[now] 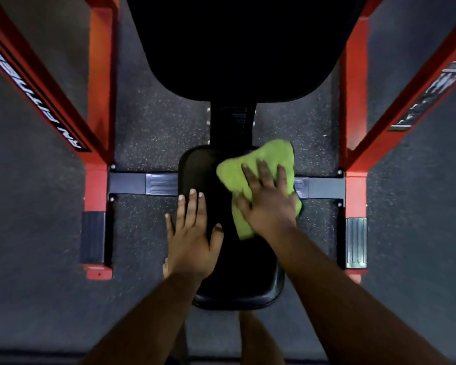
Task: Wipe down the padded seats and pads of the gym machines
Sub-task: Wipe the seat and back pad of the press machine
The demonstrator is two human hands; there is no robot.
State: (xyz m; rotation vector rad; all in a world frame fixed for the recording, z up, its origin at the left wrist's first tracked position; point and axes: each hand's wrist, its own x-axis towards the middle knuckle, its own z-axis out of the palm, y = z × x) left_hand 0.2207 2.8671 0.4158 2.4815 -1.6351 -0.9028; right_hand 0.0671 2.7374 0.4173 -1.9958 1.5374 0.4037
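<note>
Left hand (192, 241) flat on seat (237, 293); right hand (270, 204) (fingers spread) flat atop green cloth (271, 159).

Speckled dark rubber floor (156, 127). Red steel frame posts (100, 83) on both sides, joined by a black crossbar (132, 183).

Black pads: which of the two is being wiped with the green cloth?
The small seat pad nearest the person; the big back pad beyond lies untouched.

Black seat pad (203, 164) bears green cloth (271, 156), both hands.
</note>
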